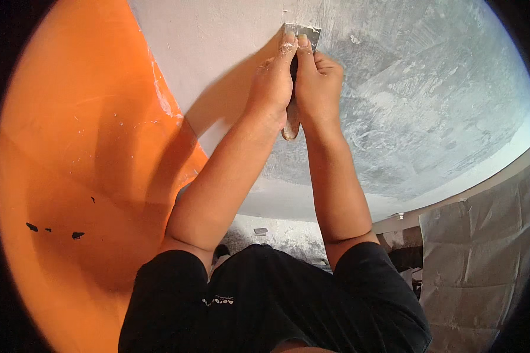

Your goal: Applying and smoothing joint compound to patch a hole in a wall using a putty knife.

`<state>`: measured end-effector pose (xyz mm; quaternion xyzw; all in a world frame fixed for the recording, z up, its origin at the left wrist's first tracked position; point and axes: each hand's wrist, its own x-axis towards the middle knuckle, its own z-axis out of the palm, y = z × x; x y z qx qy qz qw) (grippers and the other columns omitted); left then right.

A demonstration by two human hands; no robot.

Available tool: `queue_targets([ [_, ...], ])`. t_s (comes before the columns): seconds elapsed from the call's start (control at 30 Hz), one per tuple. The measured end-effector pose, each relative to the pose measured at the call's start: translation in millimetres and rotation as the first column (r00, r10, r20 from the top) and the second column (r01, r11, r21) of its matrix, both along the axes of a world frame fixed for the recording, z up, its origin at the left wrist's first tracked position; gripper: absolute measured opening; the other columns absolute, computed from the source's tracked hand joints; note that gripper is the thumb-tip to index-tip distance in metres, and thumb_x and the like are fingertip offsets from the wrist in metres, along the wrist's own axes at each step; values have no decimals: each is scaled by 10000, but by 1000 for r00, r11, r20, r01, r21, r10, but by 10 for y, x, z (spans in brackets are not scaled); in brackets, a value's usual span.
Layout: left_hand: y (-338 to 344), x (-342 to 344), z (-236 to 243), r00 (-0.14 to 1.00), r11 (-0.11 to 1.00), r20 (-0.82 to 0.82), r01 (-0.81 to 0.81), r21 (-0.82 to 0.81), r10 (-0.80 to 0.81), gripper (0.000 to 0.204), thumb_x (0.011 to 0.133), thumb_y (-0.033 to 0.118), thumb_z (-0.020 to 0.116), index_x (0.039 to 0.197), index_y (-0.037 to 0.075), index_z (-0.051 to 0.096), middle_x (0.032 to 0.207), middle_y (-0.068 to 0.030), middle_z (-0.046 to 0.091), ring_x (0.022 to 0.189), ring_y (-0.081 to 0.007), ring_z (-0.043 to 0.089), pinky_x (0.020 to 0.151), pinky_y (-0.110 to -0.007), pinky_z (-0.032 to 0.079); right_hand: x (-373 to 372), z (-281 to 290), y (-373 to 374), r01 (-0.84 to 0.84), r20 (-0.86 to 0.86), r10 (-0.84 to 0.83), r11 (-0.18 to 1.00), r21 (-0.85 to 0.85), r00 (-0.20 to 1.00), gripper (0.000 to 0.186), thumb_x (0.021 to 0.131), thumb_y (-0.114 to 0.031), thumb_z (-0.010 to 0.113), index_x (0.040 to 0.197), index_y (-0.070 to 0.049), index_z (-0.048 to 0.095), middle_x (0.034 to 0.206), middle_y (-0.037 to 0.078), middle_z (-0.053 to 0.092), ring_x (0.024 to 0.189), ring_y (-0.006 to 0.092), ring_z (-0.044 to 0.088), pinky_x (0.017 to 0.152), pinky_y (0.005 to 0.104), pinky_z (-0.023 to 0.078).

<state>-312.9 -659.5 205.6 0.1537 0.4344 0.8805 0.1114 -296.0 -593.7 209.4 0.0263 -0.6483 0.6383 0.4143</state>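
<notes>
Both my arms reach up and away to a putty knife (302,29) whose wide metal blade lies against a grey and white plastered wall (418,88). My left hand (274,82) is closed on the knife from the left, its thumb pressed on the blade. From the other side my right hand (319,85) grips it too, thumb beside the left one. The dark handle shows between my palms, and its rounded end sticks out below them. White crumbs of plaster cling to my left thumb and fingers. The fingers behind the knife are mostly hidden.
A glossy orange wall (70,117) with white specks and several black marks fills the left side. Creased brownish-grey sheeting (477,253) hangs at the lower right. Below, the floor (294,235) is dusted white, with a small grey scrap (259,232) on it.
</notes>
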Motion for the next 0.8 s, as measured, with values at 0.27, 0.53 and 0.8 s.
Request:
queue_targets([
  [0.27, 18, -30, -2, 997, 997, -25, -71, -27, 70, 449, 986, 434, 516, 1158, 38, 639, 1075, -74, 639, 1001, -155, 564, 871, -301, 451, 72, 107, -32, 20, 16, -21, 999, 50, 1000, 495, 963, -244, 612, 568, 46, 535, 489, 10, 456, 507, 77, 363, 423, 337, 293],
  [0.53, 42, -33, 36, 998, 999, -55, -45, -16, 44, 406, 995, 400, 500, 1225, 80, 598, 1170, -56, 605, 1080, -168, 536, 941, -304, 428, 25, 36, 39, 89, 31, -94, 987, 133, 995, 498, 963, -243, 605, 580, 64, 520, 480, 33, 448, 519, 85, 369, 428, 347, 313],
  [0.8, 60, 81, -196, 988, 988, -32, -152, -34, 151, 349, 993, 388, 514, 1152, 97, 622, 1091, -32, 613, 1011, -146, 554, 887, -307, 453, 72, -186, 11, 47, 45, -49, 998, 44, 998, 497, 969, -263, 611, 603, 61, 523, 500, 21, 440, 525, 81, 356, 424, 340, 304],
])
